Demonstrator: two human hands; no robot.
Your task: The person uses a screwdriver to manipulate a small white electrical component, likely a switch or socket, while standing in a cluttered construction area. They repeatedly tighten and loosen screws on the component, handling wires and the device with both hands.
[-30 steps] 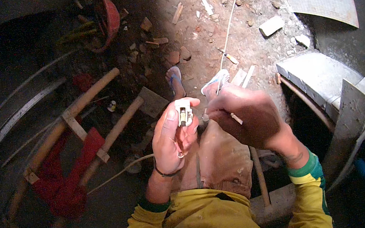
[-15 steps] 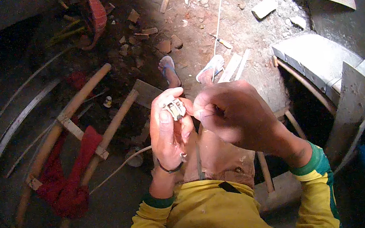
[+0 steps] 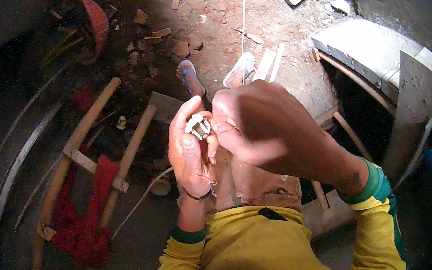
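My left hand (image 3: 188,152) is raised in front of me, its fingers closed round a small white round fitting (image 3: 197,126) with metal parts in it. My right hand (image 3: 258,123) is right beside it, its fingertips pinched on a thin wire end at the fitting. The back of the right hand hides what its fingers do. A thin white cable (image 3: 242,9) runs away over the rubble floor above my hands. My sleeves are yellow with green cuffs.
A wooden ladder (image 3: 91,152) with a red cloth (image 3: 87,219) draped on it lies at the left. A red helmet-like bowl (image 3: 98,21) sits at the upper left. Brick bits litter the dirt floor. Grey concrete blocks (image 3: 375,46) stand at the right. My sandalled feet (image 3: 188,75) show below.
Both hands have come nearer to the camera and closer together. The right hand has closed in on the fitting and now covers more of it.
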